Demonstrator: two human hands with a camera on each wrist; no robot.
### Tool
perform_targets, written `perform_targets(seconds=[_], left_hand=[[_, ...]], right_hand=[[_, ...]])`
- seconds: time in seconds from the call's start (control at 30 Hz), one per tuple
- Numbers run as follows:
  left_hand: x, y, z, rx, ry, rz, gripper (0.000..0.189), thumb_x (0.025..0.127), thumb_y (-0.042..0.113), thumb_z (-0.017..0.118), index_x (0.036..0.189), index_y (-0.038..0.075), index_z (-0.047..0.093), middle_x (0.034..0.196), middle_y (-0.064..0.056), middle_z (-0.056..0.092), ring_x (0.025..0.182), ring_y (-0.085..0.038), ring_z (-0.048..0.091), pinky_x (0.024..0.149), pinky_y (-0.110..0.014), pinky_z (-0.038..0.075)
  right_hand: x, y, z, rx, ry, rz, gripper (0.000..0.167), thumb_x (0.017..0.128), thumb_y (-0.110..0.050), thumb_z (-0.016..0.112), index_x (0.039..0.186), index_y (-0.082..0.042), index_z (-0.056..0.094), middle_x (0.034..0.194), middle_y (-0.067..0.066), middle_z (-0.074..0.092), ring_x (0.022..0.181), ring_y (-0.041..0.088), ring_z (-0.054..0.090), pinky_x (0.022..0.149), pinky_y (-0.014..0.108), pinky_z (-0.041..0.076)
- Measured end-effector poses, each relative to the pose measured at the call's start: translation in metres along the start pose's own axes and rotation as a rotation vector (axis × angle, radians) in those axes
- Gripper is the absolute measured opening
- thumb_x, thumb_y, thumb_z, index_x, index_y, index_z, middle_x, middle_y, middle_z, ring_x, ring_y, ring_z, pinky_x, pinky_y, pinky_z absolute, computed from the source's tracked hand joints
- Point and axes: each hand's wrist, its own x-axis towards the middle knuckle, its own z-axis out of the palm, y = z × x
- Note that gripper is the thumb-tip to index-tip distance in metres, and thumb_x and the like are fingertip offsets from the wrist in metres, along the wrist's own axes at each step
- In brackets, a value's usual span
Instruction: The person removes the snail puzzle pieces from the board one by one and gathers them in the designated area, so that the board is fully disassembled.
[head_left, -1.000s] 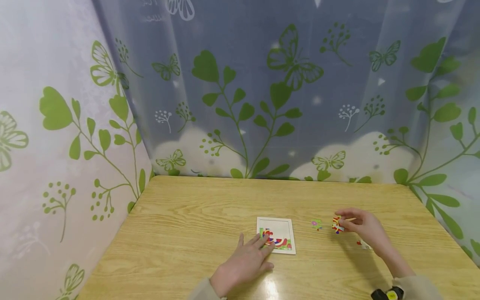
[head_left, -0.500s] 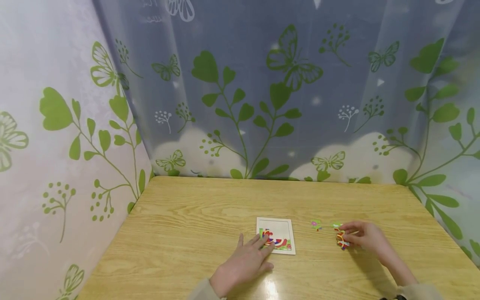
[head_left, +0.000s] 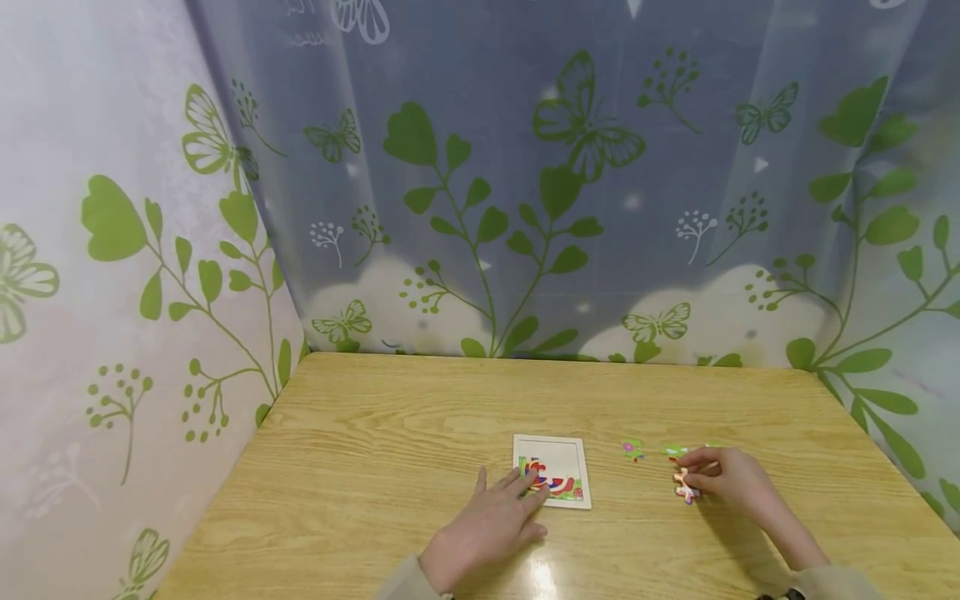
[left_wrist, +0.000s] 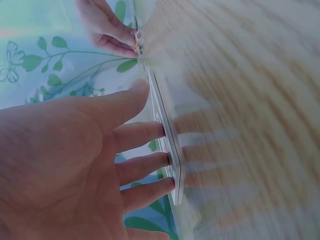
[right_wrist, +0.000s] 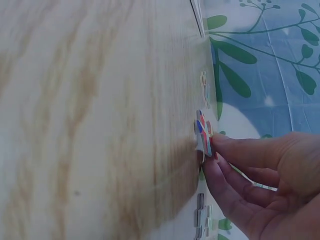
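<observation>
My left hand (head_left: pixel 491 521) lies with fingers spread and fairly straight, fingertips on the lower left of a white-framed jigsaw puzzle board (head_left: pixel 587 479). Red, blue and green pieces fill the board's lower part, and its upper part shows bare white. To the right, my right hand (head_left: pixel 735 479) pinches a colourful jigsaw piece (head_left: pixel 684 487) between thumb and fingers, low over the table. In the right wrist view the jigsaw piece (right_wrist: pixel 204 132) is tilted up on edge, showing red, blue and white. The fingers cover part of it.
A green and pink loose piece (head_left: pixel 632 448) lies between the board and my right hand. Another green and white piece (head_left: pixel 673 451) sits just beyond the right fingertips, and part of one more (head_left: pixel 712 445) shows behind that hand. A patterned curtain (head_left: pixel 480 250) borders the wooden table (head_left: pixel 390 433).
My right hand has come nearer the body with the pinched jigsaw piece, and the piece has turned in the fingers. Green pieces behind it have come into view. The left hand stays put.
</observation>
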Motion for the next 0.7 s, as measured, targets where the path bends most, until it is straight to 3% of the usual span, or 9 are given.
perform_targets(seconds=[0.2, 0.47, 0.7], left_hand=[[0.000, -0.002, 0.000, -0.019, -0.001, 0.003, 0.056, 0.100, 0.047, 0.054, 0.151, 0.022, 0.050, 0.160, -0.004, 0.041, 0.147, -0.029, 0.039, 0.115, -0.067, 0.028], [0.001, -0.003, -0.001, -0.032, 0.002, -0.006, 0.059, 0.100, 0.049, 0.054, 0.151, 0.021, 0.049, 0.159, -0.004, 0.042, 0.147, -0.029, 0.039, 0.114, -0.068, 0.028], [0.002, -0.003, 0.001, -0.050, 0.007, -0.007, 0.060, 0.100, 0.050, 0.055, 0.151, 0.019, 0.049, 0.159, -0.005, 0.043, 0.147, -0.029, 0.039, 0.113, -0.070, 0.028]], right_hand=[[-0.001, -0.001, -0.001, 0.018, 0.006, 0.038, 0.018, 0.093, -0.016, 0.073, 0.106, -0.004, 0.076, 0.096, 0.012, 0.077, 0.084, 0.026, 0.074, 0.060, 0.029, 0.050], [-0.001, -0.008, -0.006, 0.079, 0.068, 0.051, 0.029, 0.100, -0.023, 0.065, 0.116, 0.000, 0.071, 0.087, 0.009, 0.075, 0.066, 0.015, 0.066, 0.048, 0.026, 0.048], [0.001, -0.021, -0.006, 0.122, 0.136, 0.008, 0.035, 0.103, -0.030, 0.061, 0.123, -0.002, 0.070, 0.105, 0.021, 0.075, 0.079, 0.024, 0.074, 0.047, 0.028, 0.049]])
